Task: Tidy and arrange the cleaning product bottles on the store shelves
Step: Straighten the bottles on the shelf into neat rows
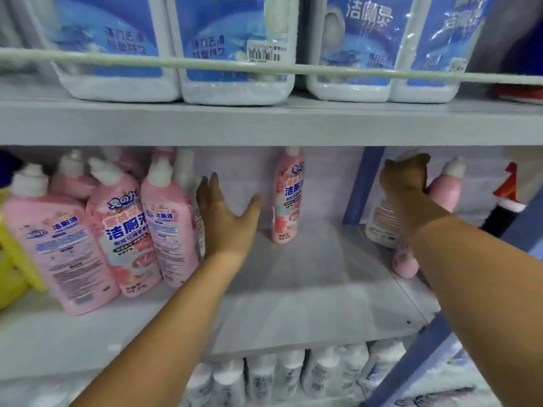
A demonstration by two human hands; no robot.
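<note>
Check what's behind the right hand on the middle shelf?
The right hand covers a pink bottle; only its base and part of a back label show. Another pink bottle stands just beyond. The covered bottle's cap is hidden.

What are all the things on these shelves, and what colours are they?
Pink bottles: about six visible, white caps, left of middle shelf.
Lone pink bottle: one, upright at the back, middle shelf.
Pink bottles at right: at least two, by the right hand.
Blue-and-white packs: four, top shelf.
White bottles: a row, bottom shelf.
Yellow container: one, far left.
Left hand: open, beside the left pink bottles.
Right hand: reaching among the right bottles; grip unclear.
</note>
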